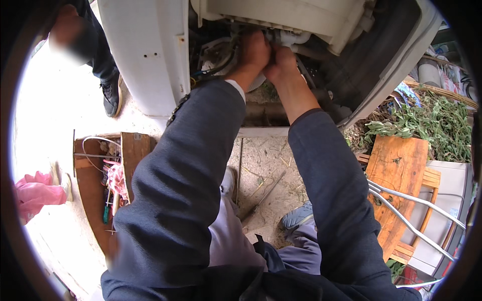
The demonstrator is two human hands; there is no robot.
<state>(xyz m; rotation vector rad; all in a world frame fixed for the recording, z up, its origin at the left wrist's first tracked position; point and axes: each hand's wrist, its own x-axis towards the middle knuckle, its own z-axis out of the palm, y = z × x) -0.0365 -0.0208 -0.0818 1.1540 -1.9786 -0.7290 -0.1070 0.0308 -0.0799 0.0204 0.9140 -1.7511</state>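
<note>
White appliance cabinet, front open, top centre; its lower edge runs below both hands. Cream tub overhangs the opening: tight above the hands, more open room rightward to the curved side wall. Wooden toolbox left, wooden stool right, both outside the cabinet. Left hand and right hand close together under the tub; fingertips hidden, can't tell how closed either grip is or what it holds. Thin rod-like tool below the cabinet edge. White pipe fitting just beside the right hand.

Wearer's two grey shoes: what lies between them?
The head view shows a long, thin, dark tool, dry plant scraps and a straight dark line (rod or seam unclear) on pale speckled floor.
</note>
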